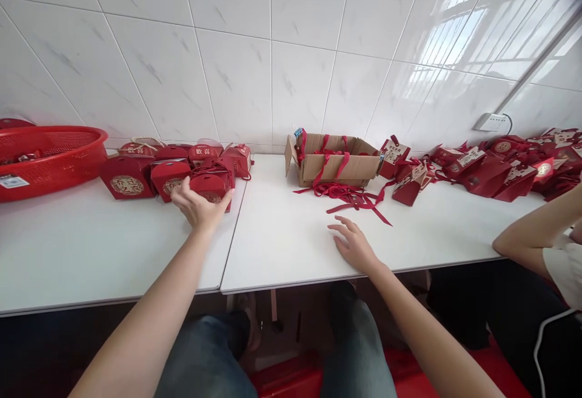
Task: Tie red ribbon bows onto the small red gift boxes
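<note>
My left hand (200, 204) is closed around the lower sides of a red gift box (211, 181), thumb on its right and fingers on its left. That box stands at the front of a cluster of similar red boxes with gold round prints, such as the gift box (128, 178) at the left end. Over the white table my right hand (353, 245) holds nothing, its fingers apart and slightly bent. Beyond it lies a loose pile of red ribbons (339, 192), in front of an open cardboard box (334, 171) with more ribbons hanging over its edge.
A red plastic basket (54, 162) stands at the far left. Several red boxes with tags (488, 174) crowd the right side. Another person's arm (536, 222) leans on the table at right. A tiled wall (300, 83) closes off the back, with a power strip (491, 122).
</note>
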Demonstrator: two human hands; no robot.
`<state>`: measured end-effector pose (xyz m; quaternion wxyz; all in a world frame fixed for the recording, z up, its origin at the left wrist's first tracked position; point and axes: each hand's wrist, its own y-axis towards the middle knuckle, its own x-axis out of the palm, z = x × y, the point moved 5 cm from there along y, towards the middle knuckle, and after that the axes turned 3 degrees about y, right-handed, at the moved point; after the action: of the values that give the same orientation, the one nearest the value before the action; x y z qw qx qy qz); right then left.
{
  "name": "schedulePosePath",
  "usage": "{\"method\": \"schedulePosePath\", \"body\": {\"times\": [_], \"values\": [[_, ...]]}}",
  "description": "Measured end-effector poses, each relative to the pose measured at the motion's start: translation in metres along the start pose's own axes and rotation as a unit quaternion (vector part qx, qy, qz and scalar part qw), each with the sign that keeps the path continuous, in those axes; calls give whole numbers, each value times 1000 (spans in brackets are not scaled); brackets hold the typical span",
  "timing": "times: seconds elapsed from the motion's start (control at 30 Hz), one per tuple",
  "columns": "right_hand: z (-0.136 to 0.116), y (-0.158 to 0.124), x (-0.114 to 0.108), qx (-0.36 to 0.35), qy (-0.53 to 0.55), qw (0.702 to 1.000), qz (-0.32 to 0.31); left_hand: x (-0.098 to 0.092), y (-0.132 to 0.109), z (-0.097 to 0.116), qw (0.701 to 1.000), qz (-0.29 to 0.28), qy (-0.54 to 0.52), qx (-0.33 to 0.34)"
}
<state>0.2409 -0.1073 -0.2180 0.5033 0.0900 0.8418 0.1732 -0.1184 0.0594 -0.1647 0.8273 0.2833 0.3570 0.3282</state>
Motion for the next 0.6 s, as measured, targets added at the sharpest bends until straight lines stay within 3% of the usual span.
{"method": "schedulePosePath", "body": {"times": [0.17,0.27,0.33,0.43,0.5,0.6], "values": [[7,2,6,45,6,999,-3,4,-2,-5,998,-25,-18,-63],[6,0,5,52,15,999,-1,3,-5,-1,996,-40,-80,-12],[5,-1,5,62,14,998,-1,8,-15,11,980,-97,-154,80],[7,-1,6,78,19,997,0,27,-42,36,912,-271,-244,187],[13,0,6,84,28,996,9,36,-54,46,896,-315,-244,195],[33,6,-1,103,12,993,50,42,-59,51,893,-336,-240,182]]}}
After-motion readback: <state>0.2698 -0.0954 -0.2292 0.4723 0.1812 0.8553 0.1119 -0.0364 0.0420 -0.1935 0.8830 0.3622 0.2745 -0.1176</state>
